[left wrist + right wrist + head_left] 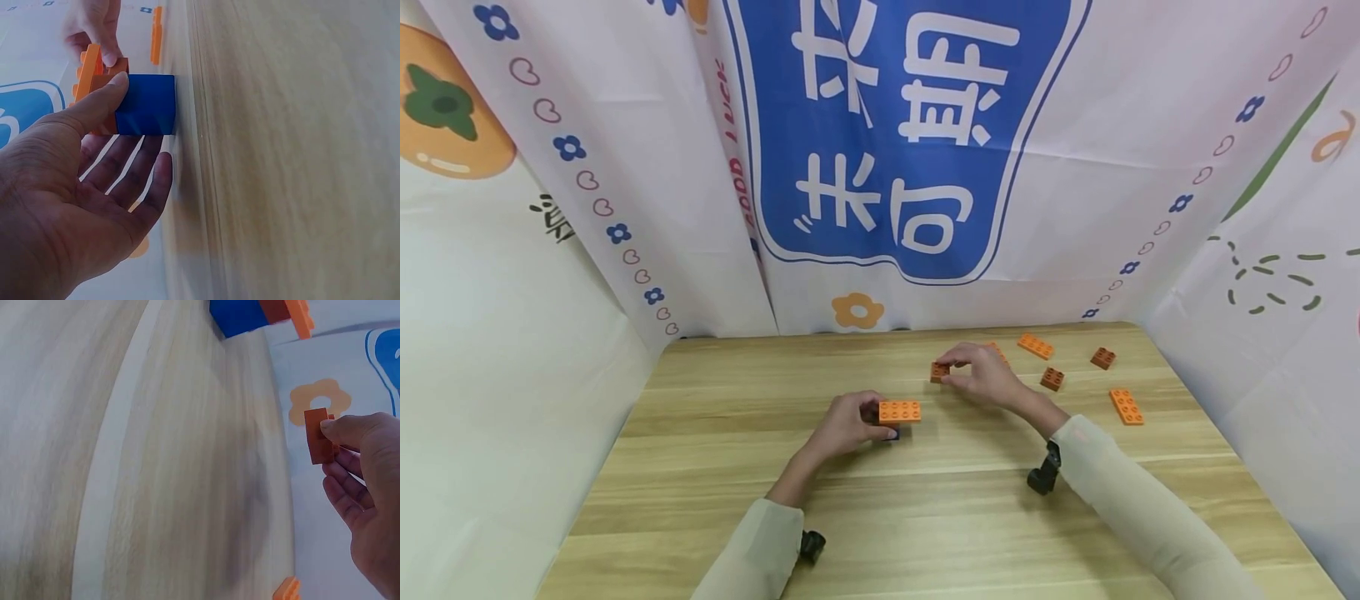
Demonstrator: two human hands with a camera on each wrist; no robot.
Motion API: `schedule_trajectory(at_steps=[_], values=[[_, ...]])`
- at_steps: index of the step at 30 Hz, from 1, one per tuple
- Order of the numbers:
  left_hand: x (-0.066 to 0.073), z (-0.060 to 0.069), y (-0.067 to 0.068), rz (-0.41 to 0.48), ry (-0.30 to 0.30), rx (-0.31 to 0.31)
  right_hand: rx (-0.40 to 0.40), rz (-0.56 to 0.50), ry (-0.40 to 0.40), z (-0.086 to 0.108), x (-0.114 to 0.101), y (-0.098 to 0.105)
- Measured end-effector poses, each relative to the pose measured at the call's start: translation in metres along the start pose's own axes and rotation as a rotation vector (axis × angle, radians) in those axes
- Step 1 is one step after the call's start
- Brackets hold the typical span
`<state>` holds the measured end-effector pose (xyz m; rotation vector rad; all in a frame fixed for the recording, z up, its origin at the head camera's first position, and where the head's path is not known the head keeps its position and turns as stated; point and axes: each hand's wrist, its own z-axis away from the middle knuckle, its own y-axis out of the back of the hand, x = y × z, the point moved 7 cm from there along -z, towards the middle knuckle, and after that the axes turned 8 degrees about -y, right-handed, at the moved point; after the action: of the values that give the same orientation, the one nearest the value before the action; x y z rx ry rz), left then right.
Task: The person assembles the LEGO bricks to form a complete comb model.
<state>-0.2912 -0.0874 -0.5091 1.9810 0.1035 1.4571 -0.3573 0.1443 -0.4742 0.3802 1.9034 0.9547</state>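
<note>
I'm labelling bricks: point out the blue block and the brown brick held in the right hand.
Blue block [149, 106]: left wrist view, on its smooth side.
Held brown brick [317, 447]: right wrist view, on its flat side.

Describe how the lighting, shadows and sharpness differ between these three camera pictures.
Head view: bright, fairly even light, a pale sheen on the light wood-grain tabletop; left wrist view: dimmer and bluish, the blue boxy plastic block clearly edged but the tabletop grain smeared; right wrist view: also dim, a soft-edged shadow across the tabletop, the reddish-brown rectangular plastic brick fairly crisp.
</note>
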Motion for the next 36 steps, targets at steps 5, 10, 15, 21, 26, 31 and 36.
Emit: schedule_trajectory(at_steps=[5,10,15,21,26,31,36], values=[[0.001,0.000,0.000,0.003,-0.020,-0.003,0.003,0.023,0.034,0.001,-0.014,0.002],[-0.001,-0.001,0.000,0.010,-0.022,0.001,0.011,0.043,0.066,0.001,-0.027,0.003],[-0.001,-0.001,0.000,0.021,-0.022,0.007,0.025,0.080,0.112,0.002,-0.038,0.004],[-0.003,-0.001,-0.001,0.029,-0.008,0.008,0.003,0.056,0.109,0.003,-0.044,0.002],[-0.003,-0.001,-0.001,0.027,-0.006,0.006,0.005,0.027,0.150,0.005,-0.057,0.002],[-0.003,-0.002,-0.001,0.025,-0.025,0.005,0.006,0.020,0.201,0.008,-0.070,0.000],[-0.003,-0.003,0.000,0.029,-0.032,0.003,-0.031,-0.010,0.209,0.008,-0.080,-0.003]])
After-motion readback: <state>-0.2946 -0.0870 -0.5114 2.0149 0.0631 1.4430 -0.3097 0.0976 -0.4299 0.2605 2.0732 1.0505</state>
